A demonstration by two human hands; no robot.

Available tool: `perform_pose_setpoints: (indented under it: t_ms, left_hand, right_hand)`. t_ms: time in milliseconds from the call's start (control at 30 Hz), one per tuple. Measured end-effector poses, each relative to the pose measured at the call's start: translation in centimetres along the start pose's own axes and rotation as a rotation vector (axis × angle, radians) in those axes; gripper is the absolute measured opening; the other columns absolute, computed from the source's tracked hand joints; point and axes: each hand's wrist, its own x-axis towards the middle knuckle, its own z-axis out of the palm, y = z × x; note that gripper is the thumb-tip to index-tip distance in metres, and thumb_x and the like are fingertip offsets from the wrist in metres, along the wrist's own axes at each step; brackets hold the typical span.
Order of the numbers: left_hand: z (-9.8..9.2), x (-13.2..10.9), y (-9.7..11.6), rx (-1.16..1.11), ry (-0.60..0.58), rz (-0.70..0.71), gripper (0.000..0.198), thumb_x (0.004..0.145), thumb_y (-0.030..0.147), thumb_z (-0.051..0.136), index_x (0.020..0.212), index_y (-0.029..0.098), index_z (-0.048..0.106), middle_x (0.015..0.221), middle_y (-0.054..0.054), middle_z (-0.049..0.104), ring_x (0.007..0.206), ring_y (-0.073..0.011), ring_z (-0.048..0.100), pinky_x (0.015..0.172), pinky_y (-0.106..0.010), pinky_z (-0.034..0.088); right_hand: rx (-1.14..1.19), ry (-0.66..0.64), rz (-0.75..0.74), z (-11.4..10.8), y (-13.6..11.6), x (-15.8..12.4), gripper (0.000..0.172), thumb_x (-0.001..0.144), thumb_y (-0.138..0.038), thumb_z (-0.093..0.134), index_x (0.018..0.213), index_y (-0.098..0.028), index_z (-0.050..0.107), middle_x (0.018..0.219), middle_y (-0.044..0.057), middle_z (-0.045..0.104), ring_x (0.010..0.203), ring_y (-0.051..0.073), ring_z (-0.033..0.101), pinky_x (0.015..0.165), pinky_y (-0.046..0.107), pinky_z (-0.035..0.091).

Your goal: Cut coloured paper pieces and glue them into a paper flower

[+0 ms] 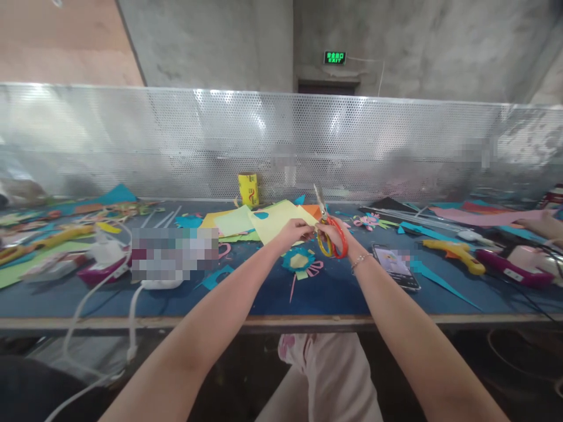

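My right hand is closed through the red and yellow handles of a pair of scissors, blades pointing up and away. My left hand pinches the edge of a pale yellow sheet of paper right beside the blades. Both hands hover over the blue table. Below them lies a blue and yellow paper flower with pink strips.
A phone lies right of my wrist, a yellow glue gun further right. A yellow glue bottle stands by the perforated metal screen. Paper scraps, cables and a white charger clutter the left. Another person's hand rests far right.
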Motion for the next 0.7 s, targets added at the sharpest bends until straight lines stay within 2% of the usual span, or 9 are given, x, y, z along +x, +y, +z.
perform_pose_setpoints:
  t_ms: [167,267,367,533,700]
  left_hand:
    - [-0.1,0.3,-0.3,0.025,-0.024,0.019,0.009,0.063,0.018,0.059,0.056,0.012,0.058,0.051,-0.002,0.058,0.049,-0.0088,0.052,0.054,-0.023,0.043]
    - [-0.4,0.7,-0.6,0.013,0.013,0.034,0.010,0.064,0.019,0.060,0.058,0.012,0.059,0.052,-0.002,0.059,0.049,-0.0091,0.053,0.055,-0.024,0.044]
    - [-1.2,1.2,-0.9,-0.084,0.121,0.039,0.015,0.067,0.022,0.058,0.056,0.012,0.059,0.053,-0.003,0.059,0.050,-0.0091,0.053,0.055,-0.024,0.044]
    - [-2.5,1.8,-0.6,-0.247,0.388,0.118,0.017,0.069,0.024,0.057,0.058,0.012,0.059,0.055,-0.002,0.057,0.050,-0.0076,0.052,0.056,-0.023,0.043]
    - [-2.6,2.0,-0.1,-0.292,0.495,0.233,0.019,0.068,0.029,0.059,0.059,0.013,0.059,0.056,-0.001,0.057,0.051,-0.0070,0.051,0.057,-0.023,0.042]
  right_hand:
    - [-0.024,-0.007,0.026,0.0,-0.2,-0.1,0.025,0.064,-0.036,0.059,0.058,-0.017,0.043,0.045,-0.006,0.043,0.039,0.007,0.039,0.042,0.022,0.031]
    - [-0.024,0.002,0.058,0.1,-0.5,-0.3,0.030,0.062,-0.040,0.062,0.061,-0.018,0.042,0.044,-0.007,0.041,0.038,0.006,0.036,0.041,0.022,0.028]
    - [-0.026,0.001,0.075,0.2,-0.4,-0.4,0.034,0.061,-0.045,0.062,0.064,-0.018,0.041,0.046,-0.007,0.040,0.038,0.005,0.034,0.040,0.022,0.026]
    - [-0.102,-0.014,0.058,0.4,0.3,-0.3,0.038,0.062,-0.053,0.059,0.064,-0.020,0.040,0.046,-0.007,0.036,0.040,0.006,0.033,0.042,0.023,0.027]
    - [-0.233,-0.039,0.017,0.8,0.1,-0.6,0.037,0.067,-0.055,0.052,0.066,-0.019,0.042,0.050,-0.005,0.040,0.044,0.008,0.036,0.045,0.024,0.030]
